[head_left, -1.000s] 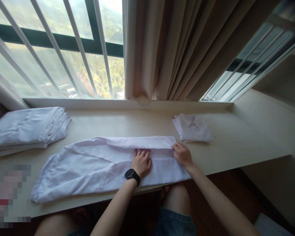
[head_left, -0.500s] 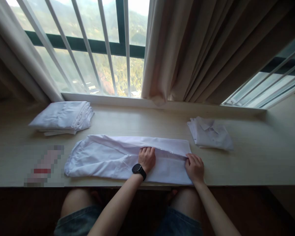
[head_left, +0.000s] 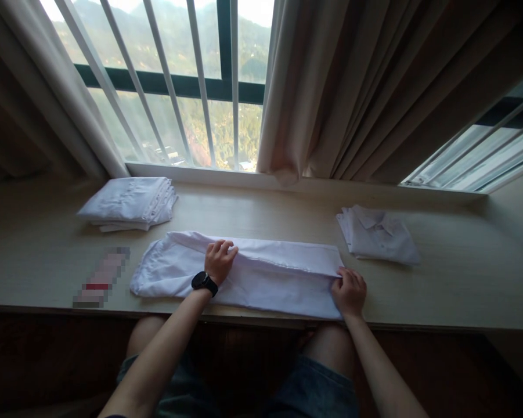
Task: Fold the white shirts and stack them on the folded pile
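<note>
White trousers [head_left: 270,284] lie folded lengthwise along the front of the counter, gathered waist at the left and leg end at the right. On the upper fold, toward the waist, rests my left hand [head_left: 220,261], a black watch [head_left: 204,283] on its wrist. Its fingers are slightly apart, lying on the cloth. At the right end my right hand [head_left: 349,292] is closed on the corner of the trouser leg, thumb and fingers pinching the edge. A seam shows along the fold between the hands.
A stack of folded white garments [head_left: 128,202] sits at the back left. A folded white collared shirt [head_left: 378,235] lies at the right. A blurred-out flat item [head_left: 101,278] lies near the front edge at the left. Behind the counter [head_left: 261,212] are a barred window and curtains [head_left: 352,87].
My left hand has slid left along the fold toward the waist, and the upper layer's edge looks straighter. My right hand stays at the leg end. The view has shifted slightly.
</note>
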The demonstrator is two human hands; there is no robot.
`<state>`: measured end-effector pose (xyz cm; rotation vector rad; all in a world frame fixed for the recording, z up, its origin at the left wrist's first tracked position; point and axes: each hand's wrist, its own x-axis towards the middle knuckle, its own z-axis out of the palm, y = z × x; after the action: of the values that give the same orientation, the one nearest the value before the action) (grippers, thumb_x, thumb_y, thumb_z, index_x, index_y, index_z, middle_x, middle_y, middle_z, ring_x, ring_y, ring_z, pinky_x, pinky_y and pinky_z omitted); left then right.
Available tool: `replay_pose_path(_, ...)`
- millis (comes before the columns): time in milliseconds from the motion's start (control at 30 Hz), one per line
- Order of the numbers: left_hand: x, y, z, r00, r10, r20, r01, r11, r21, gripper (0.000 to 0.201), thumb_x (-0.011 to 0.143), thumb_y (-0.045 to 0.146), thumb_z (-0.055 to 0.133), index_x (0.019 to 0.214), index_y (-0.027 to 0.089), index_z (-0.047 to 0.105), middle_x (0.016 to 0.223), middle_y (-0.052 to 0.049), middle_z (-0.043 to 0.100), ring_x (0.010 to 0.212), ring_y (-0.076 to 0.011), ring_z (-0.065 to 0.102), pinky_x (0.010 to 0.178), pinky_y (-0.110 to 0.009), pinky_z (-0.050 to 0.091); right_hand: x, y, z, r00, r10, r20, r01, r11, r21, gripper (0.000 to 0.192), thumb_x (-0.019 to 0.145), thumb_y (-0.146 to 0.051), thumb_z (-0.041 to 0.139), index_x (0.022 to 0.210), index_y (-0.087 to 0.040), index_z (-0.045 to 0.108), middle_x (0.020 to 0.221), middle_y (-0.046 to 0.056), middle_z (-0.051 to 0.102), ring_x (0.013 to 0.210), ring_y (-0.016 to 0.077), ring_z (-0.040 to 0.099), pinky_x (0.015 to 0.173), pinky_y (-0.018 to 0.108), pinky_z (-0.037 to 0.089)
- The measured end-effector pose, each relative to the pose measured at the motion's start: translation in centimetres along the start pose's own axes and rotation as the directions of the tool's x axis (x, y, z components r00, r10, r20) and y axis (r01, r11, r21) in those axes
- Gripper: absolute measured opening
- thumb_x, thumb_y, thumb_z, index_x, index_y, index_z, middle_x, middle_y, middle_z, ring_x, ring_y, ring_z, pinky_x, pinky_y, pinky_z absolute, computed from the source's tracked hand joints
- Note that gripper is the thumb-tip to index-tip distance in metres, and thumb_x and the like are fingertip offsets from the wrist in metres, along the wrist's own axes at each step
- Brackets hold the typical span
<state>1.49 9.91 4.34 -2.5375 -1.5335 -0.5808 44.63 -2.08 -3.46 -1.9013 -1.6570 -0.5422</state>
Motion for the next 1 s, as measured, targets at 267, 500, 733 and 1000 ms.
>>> replay_pose_path(267, -2.5, -0.3, -0.5, 0.994, 0.095, 0.053, -0.086, 0.985, -0.147, 0.024, 0.087, 0.024, 0.055, 0.100, 0.025, 0.075, 0.103, -0.006, 0.072, 0.111, -0.0251, 0.057, 0.103, -0.043, 0.040, -0.4, 0.7, 0.5, 1.000, 0.001, 0.003, -0.001, 0.999, -0.034, 0.023, 0.079, -0.013, 0.050, 0.081, -0.019, 0.072, 0.107, 0.009, 0.075, 0.104, 0.0269, 0.062, 0.098, 0.042, 0.045)
replay_pose_path(500, -1.6, -5.8, -0.8, 0.997, -0.063, 0.037, 0.063, 0.998, -0.003, 0.056, 0.080, 0.014, 0.055, 0.135, 0.025, 0.062, 0.139, -0.008, 0.060, 0.132, -0.0279, 0.049, 0.112, -0.046, 0.034, -0.9, 1.6, 1.2, 0.999, -0.030, -0.041, 0.030, 0.999, -0.016, 0.021, 0.077, -0.015, 0.054, 0.077, -0.019, 0.074, 0.105, 0.007, 0.076, 0.103, 0.0274, 0.063, 0.097, 0.041, 0.046)
replay_pose_path(733, -0.4, -11.7, -0.9, 0.986, 0.087, 0.141, -0.096, 0.993, 0.061, 0.032, 0.094, 0.014, 0.046, 0.104, 0.022, 0.075, 0.109, -0.009, 0.075, 0.102, -0.0261, 0.067, 0.100, -0.047, 0.045, -0.8, 1.4, 1.5, 0.999, -0.045, -0.005, 0.044, 0.999, -0.020, 0.013, 0.076, -0.013, 0.055, 0.076, -0.018, 0.066, 0.097, 0.009, 0.074, 0.097, 0.0258, 0.062, 0.093, 0.039, 0.045)
replay_pose_path(1000, -3.2, -13.2, -0.4, 0.983, 0.106, 0.150, -0.116, 0.991, 0.061, 0.034, 0.095, 0.025, 0.044, 0.114, 0.019, 0.071, 0.120, -0.013, 0.070, 0.113, -0.0283, 0.063, 0.102, -0.048, 0.044, -0.8, 1.5, 1.5, 1.000, 0.011, 0.025, -0.009, 0.997, -0.074, 0.014, 0.077, -0.013, 0.053, 0.079, -0.018, 0.066, 0.093, 0.010, 0.073, 0.093, 0.0262, 0.061, 0.090, 0.037, 0.046)
